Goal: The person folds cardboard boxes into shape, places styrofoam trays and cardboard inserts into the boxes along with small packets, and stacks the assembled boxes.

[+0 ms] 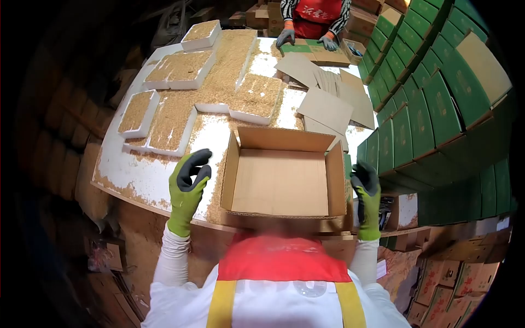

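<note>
An open-topped cardboard box [280, 183] sits at the table's near edge, right in front of me, its brown bottom showing. To its left, my left hand [191, 180] in a green and dark grey glove is held apart from the box, fingers curved with a gap to the thumb. My right hand [366, 191], gloved alike, is just beyond the box's right wall, fingers loosely bent and nothing visible in them. Behind the box lie white foam trays [251, 116] filled with tan grain-like material.
Loose cardboard sheets [326, 109] lie beyond the box on the white table [126, 177]. Green boxes [415, 126] are stacked high on the right. Across the table, a co-worker's gloved hands [285, 37] rest near a flat green and brown cardboard piece [322, 53].
</note>
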A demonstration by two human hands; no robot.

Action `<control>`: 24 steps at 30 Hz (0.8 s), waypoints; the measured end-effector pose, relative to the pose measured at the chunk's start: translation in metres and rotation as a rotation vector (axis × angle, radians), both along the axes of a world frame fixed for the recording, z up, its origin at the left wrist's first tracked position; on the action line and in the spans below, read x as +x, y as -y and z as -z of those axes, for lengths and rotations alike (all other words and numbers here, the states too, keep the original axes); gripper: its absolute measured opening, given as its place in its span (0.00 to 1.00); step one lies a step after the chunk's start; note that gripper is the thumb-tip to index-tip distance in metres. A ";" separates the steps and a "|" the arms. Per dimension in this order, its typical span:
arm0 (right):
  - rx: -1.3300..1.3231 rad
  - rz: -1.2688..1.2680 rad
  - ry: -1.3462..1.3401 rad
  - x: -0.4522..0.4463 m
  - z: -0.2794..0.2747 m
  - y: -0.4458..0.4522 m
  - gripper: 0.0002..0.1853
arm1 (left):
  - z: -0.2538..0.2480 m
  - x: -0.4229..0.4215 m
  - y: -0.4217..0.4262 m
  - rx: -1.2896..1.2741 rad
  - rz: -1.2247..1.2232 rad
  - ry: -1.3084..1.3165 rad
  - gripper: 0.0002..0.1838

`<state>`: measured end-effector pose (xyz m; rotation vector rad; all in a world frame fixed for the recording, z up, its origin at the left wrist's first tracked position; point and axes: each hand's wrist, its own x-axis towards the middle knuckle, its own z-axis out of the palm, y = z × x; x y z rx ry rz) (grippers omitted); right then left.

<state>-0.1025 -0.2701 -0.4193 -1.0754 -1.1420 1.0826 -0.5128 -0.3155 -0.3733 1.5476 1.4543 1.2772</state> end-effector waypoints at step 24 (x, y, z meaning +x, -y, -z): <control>1.173 0.332 -0.030 0.131 -0.310 -0.037 0.34 | -0.171 0.198 -0.224 0.190 0.904 0.964 0.28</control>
